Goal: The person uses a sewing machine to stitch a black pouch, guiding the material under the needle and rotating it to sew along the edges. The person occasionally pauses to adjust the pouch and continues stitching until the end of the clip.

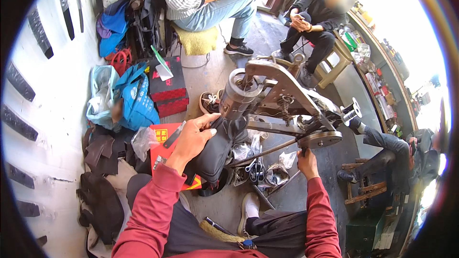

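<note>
In front of me stands a hand-cranked sewing machine (282, 91) of worn metal, with a thick round arm end on its left and a flat wheel (319, 139) low on its right. A black bag (215, 150) hangs beneath the round end. My left hand (191, 138) pinches the bag's upper left edge between thumb and forefinger, close to the metal. Below the wheel, my right hand (308, 163) is closed round the crank handle (303, 152), which its fingers mostly cover. The needle area is hard to make out.
Left of the machine lie a blue bag (137, 102), stacked red-and-black boxes (169, 91) and a red packet (165, 138). Scissors (256, 169) and small plastic bags sit under it. Two people sit beyond; another person's leg (382, 148) shows at right, near a wooden stool (368, 192).
</note>
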`<state>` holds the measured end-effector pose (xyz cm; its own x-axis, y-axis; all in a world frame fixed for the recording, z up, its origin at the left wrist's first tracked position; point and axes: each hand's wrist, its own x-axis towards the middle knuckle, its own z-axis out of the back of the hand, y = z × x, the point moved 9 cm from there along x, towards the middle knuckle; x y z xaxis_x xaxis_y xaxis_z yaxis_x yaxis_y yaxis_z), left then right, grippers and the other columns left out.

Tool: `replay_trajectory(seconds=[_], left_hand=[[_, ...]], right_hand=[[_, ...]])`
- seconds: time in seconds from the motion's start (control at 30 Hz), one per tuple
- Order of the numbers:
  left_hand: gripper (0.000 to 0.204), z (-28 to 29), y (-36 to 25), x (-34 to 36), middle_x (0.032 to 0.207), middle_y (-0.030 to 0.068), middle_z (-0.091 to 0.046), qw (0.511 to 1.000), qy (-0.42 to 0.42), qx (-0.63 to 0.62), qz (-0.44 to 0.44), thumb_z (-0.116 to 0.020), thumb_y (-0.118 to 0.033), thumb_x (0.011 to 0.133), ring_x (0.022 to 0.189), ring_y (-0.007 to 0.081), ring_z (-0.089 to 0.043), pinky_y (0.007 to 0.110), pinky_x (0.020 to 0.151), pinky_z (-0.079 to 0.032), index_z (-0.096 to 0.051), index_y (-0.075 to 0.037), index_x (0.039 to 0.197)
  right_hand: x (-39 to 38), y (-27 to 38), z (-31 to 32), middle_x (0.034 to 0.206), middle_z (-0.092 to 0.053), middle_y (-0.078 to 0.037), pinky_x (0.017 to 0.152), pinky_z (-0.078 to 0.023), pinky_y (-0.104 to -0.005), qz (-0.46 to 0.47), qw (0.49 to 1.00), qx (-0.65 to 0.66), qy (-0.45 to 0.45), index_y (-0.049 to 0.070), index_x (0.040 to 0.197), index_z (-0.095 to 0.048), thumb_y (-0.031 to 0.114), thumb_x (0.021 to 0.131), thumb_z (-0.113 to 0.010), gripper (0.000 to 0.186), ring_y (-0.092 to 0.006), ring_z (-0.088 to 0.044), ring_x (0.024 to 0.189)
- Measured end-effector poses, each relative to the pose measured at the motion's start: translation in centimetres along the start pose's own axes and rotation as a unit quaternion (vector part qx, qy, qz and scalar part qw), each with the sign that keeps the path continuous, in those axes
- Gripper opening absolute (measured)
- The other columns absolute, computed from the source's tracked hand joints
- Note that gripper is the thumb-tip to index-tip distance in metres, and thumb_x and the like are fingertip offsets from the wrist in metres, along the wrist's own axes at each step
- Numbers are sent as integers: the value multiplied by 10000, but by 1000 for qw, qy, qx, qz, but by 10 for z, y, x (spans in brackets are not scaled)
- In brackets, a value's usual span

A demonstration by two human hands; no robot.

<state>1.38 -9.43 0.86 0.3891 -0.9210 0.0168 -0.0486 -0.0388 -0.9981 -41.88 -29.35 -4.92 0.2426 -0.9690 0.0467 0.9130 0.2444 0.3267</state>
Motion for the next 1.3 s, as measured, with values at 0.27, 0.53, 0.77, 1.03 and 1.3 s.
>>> replay_trajectory(seconds=[0.27, 0.53, 0.77, 1.03, 1.3], left_hand=[[498, 1, -4, -1, 831, -69, -517, 999, 7, 35, -9, -647, 7, 891, 750, 51, -426, 241, 678, -394, -644, -19, 1389], [488, 0, 5, 2, 848, -69, -518, 1000, 8, -5, 4, -649, 7, 892, 768, 51, -425, 232, 700, -390, -649, -22, 1379], [491, 2, 10, 3, 836, -68, -500, 1000, 12, 1, -2, -650, -10, 890, 766, 57, -427, 235, 707, -396, -646, -29, 1380], [488, 3, 5, 2, 810, -58, -514, 998, -2, 61, -10, -649, -22, 889, 744, 54, -449, 241, 688, -411, -644, -20, 1377], [405, -1, 9, -1, 1077, 4, -674, 999, 17, 30, 31, -602, 15, 922, 948, 73, -592, 233, 875, -470, -631, 59, 1324]], right_hand=[[6, -11, -7, 847, -688, -183, 617, -518, -437, 17, 997, 75, 4, -20, 1131, -636, 283, 989, -657, 336, -315, -677, 698], [-17, 39, 9, 846, -675, -140, 562, -529, -368, -64, 963, 243, 101, -50, 1138, -615, 267, 1004, -658, 347, -214, -638, 607], [-14, 53, 117, 828, -653, -126, 650, -474, -343, -3, 978, 192, -87, -36, 1058, -650, 172, 1023, -660, 211, -165, -565, 743], [10, -33, 137, 876, -647, -214, 716, -479, -449, -72, 975, 88, -190, -11, 1043, -610, 168, 1010, -636, 184, -391, -588, 749], [23, -94, 93, 947, -694, -255, 762, -505, -461, -90, 979, 108, -147, -5, 1074, -609, 140, 993, -651, 172, -458, -657, 857]])
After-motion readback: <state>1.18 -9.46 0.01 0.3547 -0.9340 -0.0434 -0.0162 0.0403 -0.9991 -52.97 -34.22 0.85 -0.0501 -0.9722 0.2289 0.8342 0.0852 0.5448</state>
